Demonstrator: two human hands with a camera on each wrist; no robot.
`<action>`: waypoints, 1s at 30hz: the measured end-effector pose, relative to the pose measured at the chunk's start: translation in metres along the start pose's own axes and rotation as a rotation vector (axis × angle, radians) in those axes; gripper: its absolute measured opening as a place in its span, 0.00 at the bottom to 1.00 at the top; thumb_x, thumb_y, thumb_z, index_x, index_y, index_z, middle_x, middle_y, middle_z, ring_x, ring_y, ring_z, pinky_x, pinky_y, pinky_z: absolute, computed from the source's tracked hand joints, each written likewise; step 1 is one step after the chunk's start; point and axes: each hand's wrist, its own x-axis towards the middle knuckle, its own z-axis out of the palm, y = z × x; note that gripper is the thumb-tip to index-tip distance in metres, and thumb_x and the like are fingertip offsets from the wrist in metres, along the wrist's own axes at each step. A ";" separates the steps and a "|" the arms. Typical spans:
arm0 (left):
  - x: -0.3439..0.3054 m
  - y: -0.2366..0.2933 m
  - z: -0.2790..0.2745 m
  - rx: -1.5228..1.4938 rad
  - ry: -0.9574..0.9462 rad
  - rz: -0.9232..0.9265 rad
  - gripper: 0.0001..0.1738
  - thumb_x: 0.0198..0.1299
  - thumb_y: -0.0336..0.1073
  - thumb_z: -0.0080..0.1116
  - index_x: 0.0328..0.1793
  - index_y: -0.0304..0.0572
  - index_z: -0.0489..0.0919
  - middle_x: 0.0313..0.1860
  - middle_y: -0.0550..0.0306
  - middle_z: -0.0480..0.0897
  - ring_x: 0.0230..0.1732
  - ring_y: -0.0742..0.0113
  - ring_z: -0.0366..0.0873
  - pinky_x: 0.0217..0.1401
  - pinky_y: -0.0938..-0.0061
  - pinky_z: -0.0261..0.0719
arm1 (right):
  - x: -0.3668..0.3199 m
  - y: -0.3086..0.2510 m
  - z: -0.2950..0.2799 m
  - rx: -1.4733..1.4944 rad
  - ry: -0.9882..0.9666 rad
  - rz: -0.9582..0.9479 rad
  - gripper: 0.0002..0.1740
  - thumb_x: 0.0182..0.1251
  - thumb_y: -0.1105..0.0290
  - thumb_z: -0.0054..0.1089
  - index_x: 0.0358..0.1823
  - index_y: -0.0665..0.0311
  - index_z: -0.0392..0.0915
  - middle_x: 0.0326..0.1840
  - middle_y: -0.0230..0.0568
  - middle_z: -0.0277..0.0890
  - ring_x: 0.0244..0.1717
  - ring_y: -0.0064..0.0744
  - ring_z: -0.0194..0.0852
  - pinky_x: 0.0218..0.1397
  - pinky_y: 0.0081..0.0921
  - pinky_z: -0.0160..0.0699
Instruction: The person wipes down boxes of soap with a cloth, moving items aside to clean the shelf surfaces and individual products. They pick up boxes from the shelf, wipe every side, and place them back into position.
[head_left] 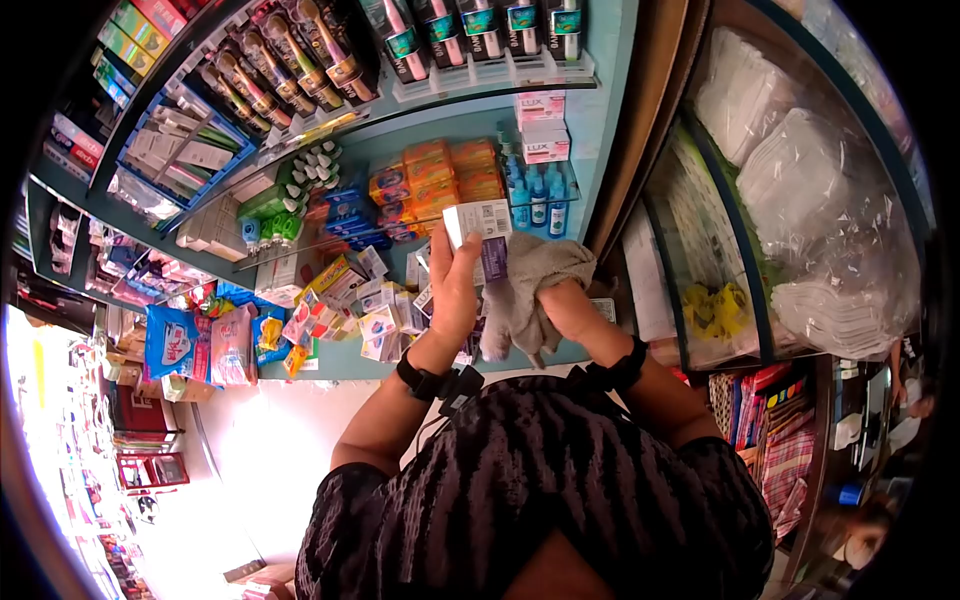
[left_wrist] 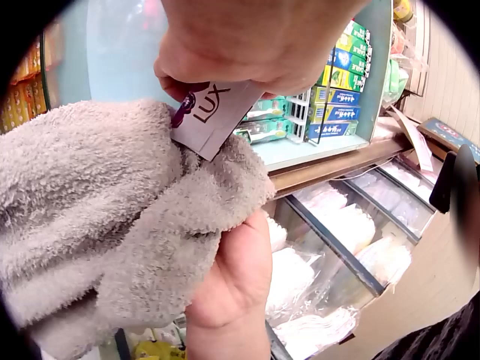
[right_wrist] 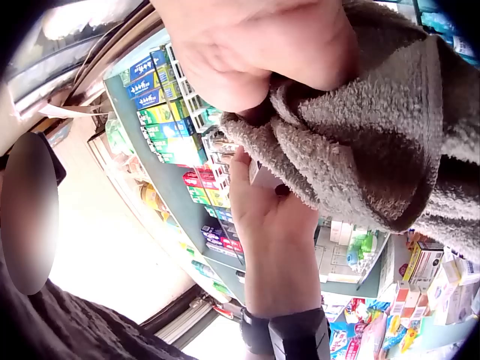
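Grey cloth point(head_left: 523, 305) in right hand point(head_left: 568, 308), white LUX box point(head_left: 478, 222) in left hand point(head_left: 454, 288)

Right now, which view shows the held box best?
Left wrist: the held box is large, its LUX lettering readable. Head shows it smaller, without readable lettering; right wrist shows only a sliver beyond the cloth.

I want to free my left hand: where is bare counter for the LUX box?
Narrow strips show on the teal counter: between the small boxes and its front edge, and, in the head view, between the grey cloth and right wristband. The box heap beside the left hand is crowded.
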 end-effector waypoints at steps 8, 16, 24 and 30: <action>0.009 0.000 -0.018 -0.126 -0.214 0.002 0.30 0.62 0.41 0.51 0.66 0.38 0.56 0.56 0.52 0.67 0.57 0.65 0.65 0.59 0.70 0.66 | 0.008 -0.025 -0.007 0.932 0.108 0.279 0.21 0.71 0.63 0.40 0.60 0.67 0.64 0.56 0.41 0.68 0.55 0.31 0.69 0.60 0.28 0.69; 0.013 0.010 -0.046 -0.088 -0.369 -0.131 0.34 0.51 0.38 0.68 0.62 0.40 0.63 0.52 0.57 0.72 0.52 0.70 0.71 0.55 0.73 0.70 | 0.012 -0.018 -0.003 1.050 0.028 0.309 0.20 0.70 0.63 0.42 0.58 0.67 0.66 0.53 0.41 0.72 0.51 0.30 0.73 0.55 0.28 0.75; -0.005 -0.013 -0.085 -0.013 -0.119 -0.264 0.32 0.54 0.41 0.65 0.60 0.33 0.66 0.43 0.57 0.79 0.39 0.73 0.77 0.37 0.79 0.78 | 0.015 -0.003 -0.005 0.933 0.111 0.328 0.13 0.67 0.66 0.49 0.48 0.65 0.72 0.44 0.36 0.74 0.42 0.27 0.74 0.46 0.27 0.77; -0.055 -0.046 -0.153 0.027 -0.187 -0.595 0.30 0.60 0.50 0.56 0.59 0.35 0.68 0.39 0.56 0.80 0.33 0.76 0.77 0.27 0.84 0.73 | 0.011 0.015 -0.030 1.000 0.221 0.398 0.14 0.66 0.61 0.51 0.46 0.63 0.73 0.43 0.37 0.74 0.43 0.31 0.74 0.47 0.31 0.78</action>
